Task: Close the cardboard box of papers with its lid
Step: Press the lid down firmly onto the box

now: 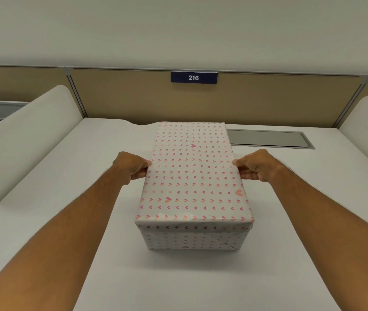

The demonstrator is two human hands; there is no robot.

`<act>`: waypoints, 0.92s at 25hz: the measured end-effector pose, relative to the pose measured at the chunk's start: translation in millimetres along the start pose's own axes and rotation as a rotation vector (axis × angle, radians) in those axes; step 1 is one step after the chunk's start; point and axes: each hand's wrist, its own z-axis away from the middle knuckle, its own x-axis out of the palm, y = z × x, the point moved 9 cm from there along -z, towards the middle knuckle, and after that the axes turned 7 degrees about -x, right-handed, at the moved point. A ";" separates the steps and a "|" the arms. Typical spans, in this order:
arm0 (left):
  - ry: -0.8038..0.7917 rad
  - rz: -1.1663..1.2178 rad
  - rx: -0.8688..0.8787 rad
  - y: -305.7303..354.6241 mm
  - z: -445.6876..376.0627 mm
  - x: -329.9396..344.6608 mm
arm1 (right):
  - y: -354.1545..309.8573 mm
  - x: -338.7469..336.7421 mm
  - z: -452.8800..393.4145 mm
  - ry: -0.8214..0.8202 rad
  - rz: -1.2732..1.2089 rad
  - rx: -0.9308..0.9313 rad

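1. Box sits mid-surface, long axis running away from the camera; lid, wrapped in the same heart-print paper, is already on top, its skirt overlapping the box's near wall.
2. Left hand pinches the lid's left long edge, thumb on top and fingers curled under the rim; right hand mirrors it on the right edge. Both are closed on the lid.
3. Symmetric grip at about mid-length likely keeps the lid level so it slides down without jamming on a corner.
4. Lid looks seated or nearly so; near edge sits slightly crumpled, so full closure is hard to confirm.
5. Papers are hidden under the lid. Far end wall of the box is out of sight, as are the fingertips below the rim.
6. Behind: partition with a "216" sign, and a grey cable hatch just right of the box's far end.
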 end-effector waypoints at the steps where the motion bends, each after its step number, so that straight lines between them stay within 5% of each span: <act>1: 0.009 0.002 0.016 -0.3 0.8 -0.7 | 0.1 0.4 0.6 0.005 0.000 -0.013; 23: -0.012 0.063 -0.005 -4.7 15.1 -3.5 | 6.1 11.0 -6.7 -0.112 -0.056 0.009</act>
